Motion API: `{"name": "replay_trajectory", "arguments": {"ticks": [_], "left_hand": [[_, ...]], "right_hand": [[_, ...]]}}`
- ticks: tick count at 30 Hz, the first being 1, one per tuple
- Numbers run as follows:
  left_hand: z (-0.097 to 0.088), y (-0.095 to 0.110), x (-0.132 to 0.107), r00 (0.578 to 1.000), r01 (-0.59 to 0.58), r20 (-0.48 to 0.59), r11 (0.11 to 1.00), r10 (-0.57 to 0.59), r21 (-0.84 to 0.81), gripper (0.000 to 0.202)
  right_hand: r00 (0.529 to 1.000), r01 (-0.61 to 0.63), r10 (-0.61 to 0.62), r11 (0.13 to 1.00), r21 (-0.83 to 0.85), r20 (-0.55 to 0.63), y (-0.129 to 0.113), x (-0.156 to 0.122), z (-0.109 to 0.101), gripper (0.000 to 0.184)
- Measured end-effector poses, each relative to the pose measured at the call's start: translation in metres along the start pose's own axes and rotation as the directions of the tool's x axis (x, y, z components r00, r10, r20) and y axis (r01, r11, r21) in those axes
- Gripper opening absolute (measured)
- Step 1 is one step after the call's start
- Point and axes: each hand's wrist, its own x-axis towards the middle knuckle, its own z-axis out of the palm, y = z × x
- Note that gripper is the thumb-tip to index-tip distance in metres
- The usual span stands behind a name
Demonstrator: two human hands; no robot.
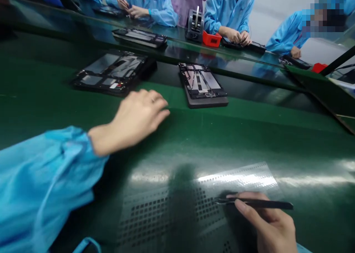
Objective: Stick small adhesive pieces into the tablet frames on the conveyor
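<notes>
My right hand (pixel 273 223) grips a pair of black tweezers (pixel 263 204) between thumb and fingers. The tips point left, over a clear sheet (pixel 146 212) with rows of small dark squares; whether they hold a piece is too small to tell. My left hand (pixel 138 114) is stretched forward over the green bench, palm down, fingers loosely bent and apart, with nothing visible in it. Just beyond it lies an opened tablet (pixel 111 70) with its inner parts showing. To the right of that hand, another opened tablet (pixel 202 81) rests on a dark grey block.
A raised glossy ledge runs across the back, carrying another tablet (pixel 140 37), a tape dispenser (pixel 195 26) and a red bin (pixel 211 39). Several people in blue smocks work behind it, hands on devices. A dark green slanted panel (pixel 321 94) stands at the right.
</notes>
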Motion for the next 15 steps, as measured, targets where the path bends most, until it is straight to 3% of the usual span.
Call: {"name": "replay_trajectory", "arguments": {"ticks": [1, 2, 3, 5, 7, 9, 12, 15], "left_hand": [[-0.011, 0.017, -0.016, 0.978, -0.195, -0.109, 0.968, 0.179, -0.158, 0.025], [-0.021, 0.033, -0.033, 0.915, -0.386, -0.232, 0.883, 0.329, -0.268, 0.021], [-0.031, 0.049, -0.05, 0.862, -0.489, -0.329, 0.803, 0.385, -0.34, 0.022], [-0.047, 0.072, -0.079, 0.787, -0.614, -0.386, 0.674, 0.482, -0.41, 0.026], [-0.056, 0.085, -0.099, 0.772, -0.635, -0.396, 0.645, 0.498, -0.426, 0.031], [-0.061, 0.087, -0.107, 0.79, -0.612, -0.381, 0.659, 0.481, -0.437, 0.034], [-0.062, 0.083, -0.108, 0.807, -0.589, -0.363, 0.674, 0.466, -0.446, 0.034], [-0.061, 0.08, -0.108, 0.795, -0.606, -0.368, 0.662, 0.482, -0.441, 0.032]], "right_hand": [[1.0, -0.022, 0.022, 0.999, 0.03, 0.004, 0.001, 0.0, 0.001, 0.019], [0.999, -0.04, 0.039, 0.997, 0.061, 0.01, 0.001, -0.001, 0.001, 0.018], [0.999, -0.048, 0.047, 0.995, 0.091, 0.015, 0.001, -0.001, 0.002, 0.017], [0.999, -0.045, 0.043, 0.99, 0.132, 0.025, 0.002, -0.003, 0.002, 0.015], [0.999, -0.02, 0.014, 0.991, 0.129, 0.047, 0.004, -0.003, 0.002, 0.014], [0.997, 0.025, -0.034, 0.994, 0.107, 0.074, 0.007, -0.002, 0.0, 0.013], [0.992, 0.069, -0.079, 0.993, 0.098, 0.101, 0.014, 0.002, -0.003, 0.013], [0.996, 0.024, -0.034, 0.992, 0.12, 0.085, 0.02, 0.005, -0.005, 0.015]]}}
